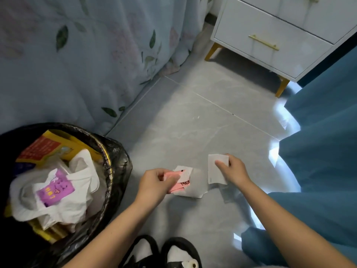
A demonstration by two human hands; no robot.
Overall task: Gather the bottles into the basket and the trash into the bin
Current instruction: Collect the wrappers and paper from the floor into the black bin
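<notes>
My left hand (156, 183) pinches a pink wrapper with black print (183, 184) together with a torn white paper scrap (185, 174), low over the grey floor. My right hand (230, 170) pinches a white rectangular paper slip (216, 171) by its upper edge, just right of the other scraps. The bin (116, 157), lined with a black bag, stands at the lower left, about a hand's width left of my left hand. It holds a white plastic bag with a purple label (56, 190) and a yellow and red package (44, 146). No bottles or basket are in view.
A floral bed cover (77, 55) hangs to the floor at the left. A white nightstand with gold legs and handle (270, 41) stands at the back right. A teal curtain (324, 151) drapes along the right. My black slippers (164, 252) are at the bottom.
</notes>
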